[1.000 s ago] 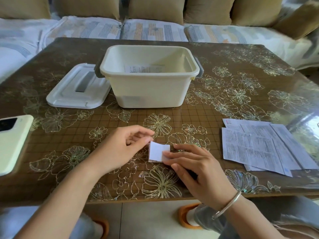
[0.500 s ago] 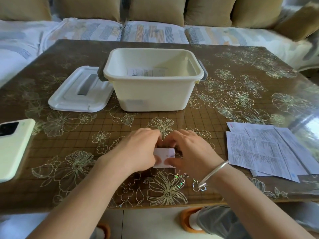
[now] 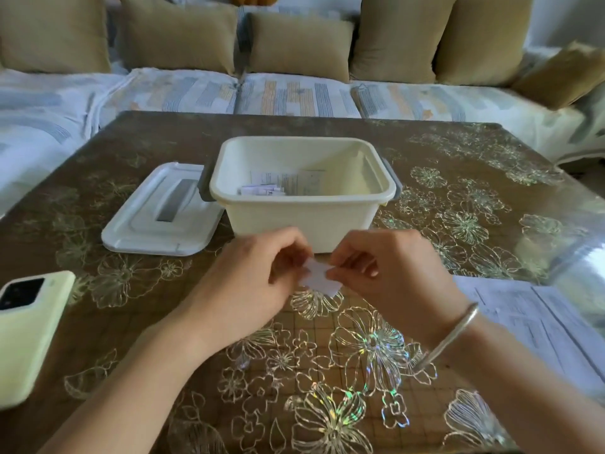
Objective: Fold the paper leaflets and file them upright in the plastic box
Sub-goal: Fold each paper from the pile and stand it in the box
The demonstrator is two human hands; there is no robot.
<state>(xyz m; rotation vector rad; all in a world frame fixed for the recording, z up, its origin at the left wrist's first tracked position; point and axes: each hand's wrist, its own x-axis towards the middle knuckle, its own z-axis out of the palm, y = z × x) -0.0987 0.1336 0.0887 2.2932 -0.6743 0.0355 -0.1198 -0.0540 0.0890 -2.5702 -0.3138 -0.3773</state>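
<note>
A small folded white leaflet (image 3: 319,278) is held just above the table between both hands, right in front of the box. My left hand (image 3: 252,283) pinches its left edge and my right hand (image 3: 389,276) pinches its right edge. The cream plastic box (image 3: 304,221) stands open behind them, with folded leaflets (image 3: 281,185) inside near its far wall. A pile of flat unfolded leaflets (image 3: 537,316) lies on the table at the right, partly cut off by my right forearm.
The box's white lid (image 3: 160,217) lies flat to the left of the box. A pale green phone (image 3: 26,332) lies face down at the table's left edge. A sofa with cushions (image 3: 294,47) runs behind the table (image 3: 147,142).
Both hands have lifted the folded leaflet off the table and carried it toward the box. The view has tilted up and shows more of the sofa.
</note>
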